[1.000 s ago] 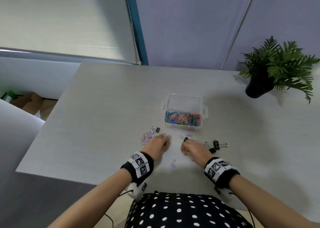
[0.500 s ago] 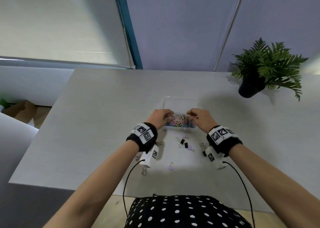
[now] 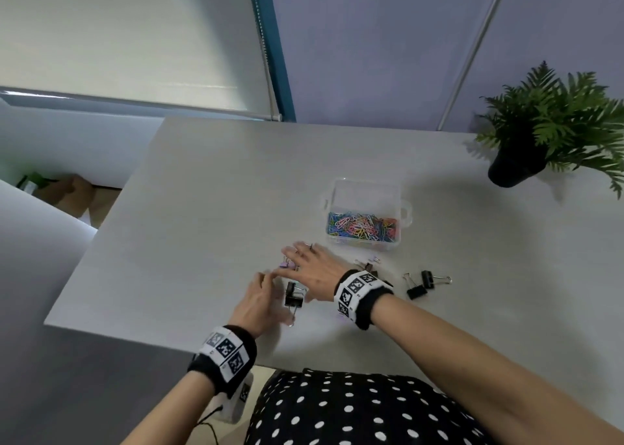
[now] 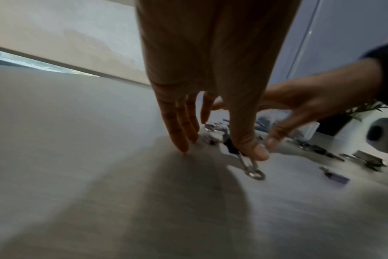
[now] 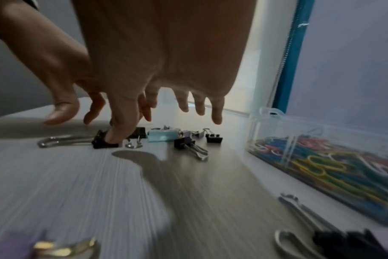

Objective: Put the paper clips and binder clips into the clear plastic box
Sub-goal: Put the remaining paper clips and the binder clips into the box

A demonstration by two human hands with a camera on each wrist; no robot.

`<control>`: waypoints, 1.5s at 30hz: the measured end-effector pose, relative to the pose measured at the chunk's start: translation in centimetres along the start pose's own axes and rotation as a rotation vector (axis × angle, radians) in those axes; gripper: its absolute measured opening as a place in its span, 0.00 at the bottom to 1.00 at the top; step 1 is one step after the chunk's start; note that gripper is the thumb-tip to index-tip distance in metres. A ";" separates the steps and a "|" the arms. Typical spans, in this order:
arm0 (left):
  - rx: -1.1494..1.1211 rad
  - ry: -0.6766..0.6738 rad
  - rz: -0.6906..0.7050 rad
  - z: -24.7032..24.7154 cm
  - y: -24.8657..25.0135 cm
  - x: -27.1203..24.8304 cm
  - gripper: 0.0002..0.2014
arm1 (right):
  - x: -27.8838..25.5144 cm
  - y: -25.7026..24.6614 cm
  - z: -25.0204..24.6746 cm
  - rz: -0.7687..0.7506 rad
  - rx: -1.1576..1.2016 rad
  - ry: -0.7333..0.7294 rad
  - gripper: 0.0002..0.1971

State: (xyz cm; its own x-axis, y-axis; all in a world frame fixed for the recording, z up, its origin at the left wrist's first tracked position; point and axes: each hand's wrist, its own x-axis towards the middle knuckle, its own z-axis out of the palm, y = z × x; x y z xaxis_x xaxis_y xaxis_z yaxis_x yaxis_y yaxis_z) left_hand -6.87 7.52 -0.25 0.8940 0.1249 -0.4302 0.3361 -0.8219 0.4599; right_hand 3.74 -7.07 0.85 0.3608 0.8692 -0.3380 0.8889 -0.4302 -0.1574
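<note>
The clear plastic box [image 3: 366,193] stands open mid-table with several coloured paper clips [image 3: 363,226] inside; it also shows as the box [image 5: 317,145] at the right of the right wrist view. In front of it, to the left, my left hand [image 3: 274,296] and right hand [image 3: 304,269] hover close together over a cluster of binder clips. Between them lies a black binder clip [image 3: 293,297]. My left thumb [image 4: 254,149] touches this clip [image 4: 231,149], and my right thumb [image 5: 120,129] presses on the same clip [image 5: 103,141]. The fingers of both hands are straight or spread and grip nothing. Purple clips [image 3: 287,264] lie under my right fingers.
More black binder clips [image 3: 422,284] lie right of my right wrist, others [image 3: 366,264] just in front of the box. A light blue clip [image 5: 164,136] sits in the cluster. A potted plant [image 3: 516,171] stands far right. The table's near edge [image 3: 152,341] lies close to my left hand.
Both hands have come back from the box rim to the table in front of it. The right hand has crossed left to the clip cluster beside the left hand.
</note>
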 end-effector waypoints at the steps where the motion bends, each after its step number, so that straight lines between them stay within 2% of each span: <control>1: 0.003 0.015 -0.004 0.6 0.4 0.2 0.46 | 0.3 0.1 0.2 0.017 -0.008 -0.029 0.43; 4: 0.023 0.036 0.016 1.7 1.2 1.2 0.44 | -0.6 1.0 1.1 0.051 0.021 -0.026 0.36; 7: 0.060 0.014 0.086 2.0 2.4 1.7 0.35 | -2.7 1.9 2.1 0.082 0.053 0.068 0.25; 12: 0.123 -0.039 0.230 2.2 4.0 2.5 0.21 | -5.9 3.1 3.7 0.186 0.126 0.148 0.20; 19: 0.002 -0.038 0.246 1.7 4.7 3.3 0.19 | -8.1 4.8 5.2 0.156 0.264 0.265 0.13; 22: -0.040 -0.037 0.224 0.3 4.4 3.6 0.15 | -8.8 5.1 5.1 0.189 0.551 0.359 0.12; 26: -0.126 -0.072 0.168 -2.1 5.2 4.4 0.14 | -10.0 5.5 2.7 0.352 1.068 0.480 0.03; 30: -0.310 -0.062 0.221 -4.5 8.4 7.2 0.13 | -10.2 7.9 0.9 0.547 1.547 0.598 0.09; 32: -0.375 -0.014 0.262 -5.7 10.6 9.4 0.12 | -9.7 9.7 -0.4 0.633 1.675 0.683 0.09; 35: -0.433 0.044 0.235 -6.9 13.6 13.1 0.12 | -8.1 12.7 -2.1 0.726 1.671 0.810 0.09; 37: -0.469 -0.011 0.195 -7.2 14.9 14.8 0.15 | -6.7 14.7 -2.7 0.803 1.583 0.850 0.08; 40: -0.376 -0.111 0.195 -6.9 15.4 15.8 0.20 | -4.8 16.5 -3.1 0.871 1.499 0.823 0.03; 43: -0.254 -0.093 0.216 -6.2 14.3 15.2 0.21 | -3.9 17.1 -3.2 0.904 1.347 0.780 0.05; 45: -0.246 -0.068 0.239 -5.7 12.9 14.4 0.19 | -3.9 17.1 -3.5 0.857 1.260 0.766 0.06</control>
State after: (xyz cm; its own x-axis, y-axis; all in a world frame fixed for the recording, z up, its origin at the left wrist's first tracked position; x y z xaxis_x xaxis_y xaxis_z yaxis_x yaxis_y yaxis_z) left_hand 12.00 1.88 3.96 0.9370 -0.0992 -0.3348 0.1882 -0.6641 0.7235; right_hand 18.46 -16.98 2.74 0.9588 0.0515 -0.2793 -0.2386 -0.3873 -0.8905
